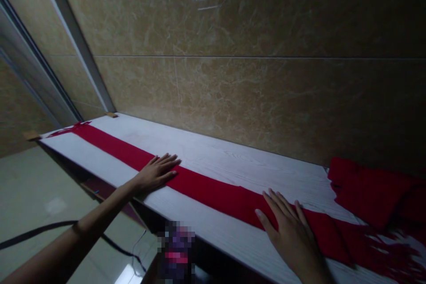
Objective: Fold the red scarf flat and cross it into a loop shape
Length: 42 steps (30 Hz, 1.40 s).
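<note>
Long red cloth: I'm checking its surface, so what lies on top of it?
The left hand and right hand lie over the long red cloth; the patches beneath them are covered.

This is an indoor room, its exact kind unclear: glossy marble-patterned tiles cover the wall (249, 97) at twelve o'clock, a metal frame (75, 37) stands at ten, shiny floor (53, 182) shows at eight.

Is stretching away as a long white wood-grained tabletop (206, 155); is carrying a red scarf (213, 193) laid flat lengthwise, with fringe (78, 126) at both ends; is bearing a bunched red cloth (372, 191) at the right and showing tan blocks (111, 115) at the left-end corners.
</note>
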Tool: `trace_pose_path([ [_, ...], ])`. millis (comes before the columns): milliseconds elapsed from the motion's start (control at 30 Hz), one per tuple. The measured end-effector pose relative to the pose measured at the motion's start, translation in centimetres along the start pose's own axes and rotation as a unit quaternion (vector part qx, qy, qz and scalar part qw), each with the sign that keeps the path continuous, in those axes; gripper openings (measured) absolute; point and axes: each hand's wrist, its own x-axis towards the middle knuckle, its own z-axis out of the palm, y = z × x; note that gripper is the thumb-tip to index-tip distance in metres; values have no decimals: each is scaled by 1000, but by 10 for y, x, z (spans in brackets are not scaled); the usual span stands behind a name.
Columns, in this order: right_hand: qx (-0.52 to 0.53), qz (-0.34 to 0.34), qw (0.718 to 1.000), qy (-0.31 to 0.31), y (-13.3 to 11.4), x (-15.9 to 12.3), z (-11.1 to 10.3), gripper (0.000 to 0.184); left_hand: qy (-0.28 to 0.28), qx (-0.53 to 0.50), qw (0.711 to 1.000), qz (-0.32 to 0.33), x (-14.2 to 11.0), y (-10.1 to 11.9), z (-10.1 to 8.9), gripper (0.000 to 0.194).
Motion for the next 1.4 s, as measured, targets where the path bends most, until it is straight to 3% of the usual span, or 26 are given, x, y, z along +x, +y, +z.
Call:
trace_pose_path([
  [167, 57, 4, 997, 45, -2, 2, -9, 60, 0, -5, 1000, -1, -1, 2, -1, 72],
  [333, 225, 111, 959, 135, -28, 18, -39, 46, 1, 4, 1000, -1, 3, -5, 5, 75],
  [433, 357, 135, 918, 105, -49, 35, -39, 51, 6, 9, 1000, 0, 5, -10, 11, 74],
  [600, 459, 142, 877, -17, -55, 47, -9, 75, 17, 12, 1000, 18, 5, -15, 16, 71],
  [733, 451, 125, 882, -62, -45, 39, 1, 90, 29, 19, 999, 33, 4, -18, 18, 69],
  [867, 412, 122, 902, -43, -43, 35, -1, 104, 32, 13, 998, 47, 5, -22, 21, 68],
  [1100, 423, 133, 896, 15, -37, 38, 8, 67, 37, -10, 999, 26, 5, -18, 20, 73],
  [1233, 445, 130, 886, -1, -32, 38, 8, 56, 19, -5, 999, 26, 3, -9, 11, 73],
  [1400, 426, 131, 895, -32, -32, 38, 4, 49, -2, -4, 1000, 15, 4, -7, 7, 75],
])
